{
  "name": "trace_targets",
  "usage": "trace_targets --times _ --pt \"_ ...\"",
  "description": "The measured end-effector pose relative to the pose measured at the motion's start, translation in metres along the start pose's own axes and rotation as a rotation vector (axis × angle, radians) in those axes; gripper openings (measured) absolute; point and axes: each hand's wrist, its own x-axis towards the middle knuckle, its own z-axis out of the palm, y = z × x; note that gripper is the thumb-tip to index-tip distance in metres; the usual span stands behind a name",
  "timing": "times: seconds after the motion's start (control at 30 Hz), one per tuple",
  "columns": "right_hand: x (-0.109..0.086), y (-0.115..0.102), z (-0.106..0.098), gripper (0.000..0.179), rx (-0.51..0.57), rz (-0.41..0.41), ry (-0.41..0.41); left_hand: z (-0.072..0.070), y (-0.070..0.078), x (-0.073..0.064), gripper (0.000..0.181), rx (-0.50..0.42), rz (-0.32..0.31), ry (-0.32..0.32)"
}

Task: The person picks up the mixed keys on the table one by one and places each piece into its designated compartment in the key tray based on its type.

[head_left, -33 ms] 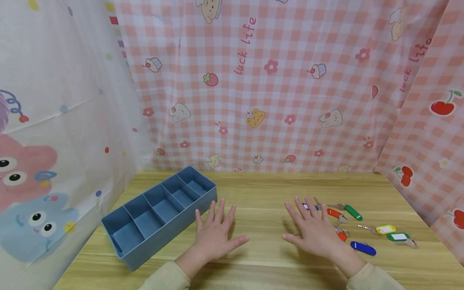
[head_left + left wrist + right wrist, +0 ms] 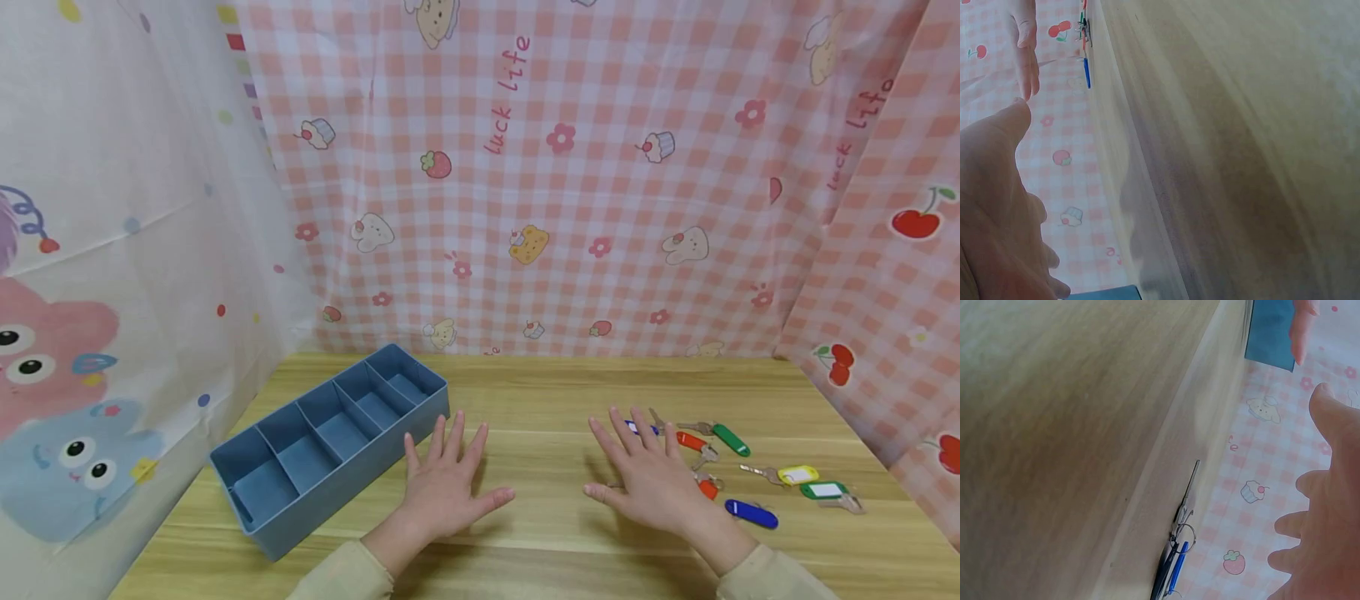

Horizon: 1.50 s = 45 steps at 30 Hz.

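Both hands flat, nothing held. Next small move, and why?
Probably the right hand should shift a little right and pinch the nearest key, likely the orange-tagged key beside it. Both hands lie open on the wooden table; the left hand sits next to the blue divided tray, whose compartments look empty, while the tagged keys lie loose to the right.

The tray [image 2: 330,433] is slate blue; the table [image 2: 555,400] is pale, yellowish wood grain. The key tags are green [image 2: 731,439], yellow [image 2: 798,474], blue [image 2: 752,513] and orange-red [image 2: 691,440], one more perhaps orange [image 2: 708,487]. The backdrop [image 2: 600,167] is pink-and-white gingham with cupcakes, strawberries and cherries. Both sleeves [image 2: 341,575] are cream.
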Motion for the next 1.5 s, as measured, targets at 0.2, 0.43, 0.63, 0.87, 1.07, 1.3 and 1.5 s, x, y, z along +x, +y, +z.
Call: trace_targets --times 0.2,0.43,0.63,0.87,1.07,1.3,1.5 --pt "0.0 0.001 0.001 0.083 0.0 0.001 -0.003 0.002 -0.002 -0.001 0.095 -0.006 0.001 0.002" --pt "0.001 0.001 0.0 0.083 -0.009 -0.003 0.0 -0.003 -0.006 -0.004 0.094 0.0 0.021 0.035" --pt "0.003 0.001 -0.004 0.083 -0.011 -0.013 0.008 -0.013 -0.012 -0.006 0.094 0.024 0.045 0.11" --pt "0.002 0.001 -0.007 0.083 -0.003 -0.02 0.026 -0.025 -0.022 -0.013 0.094 0.024 0.029 0.137" --pt "0.0 0.001 -0.009 0.084 -0.001 -0.031 0.053 -0.03 -0.031 -0.021 0.093 0.035 0.033 0.17" --pt "-0.002 0.005 -0.013 0.084 0.0 -0.045 0.092 -0.039 -0.041 -0.033 0.091 0.056 0.043 0.225" --pt "-0.004 0.008 -0.013 0.082 0.0 -0.078 0.141 -0.042 -0.052 -0.04 0.09 0.063 0.043 0.278"
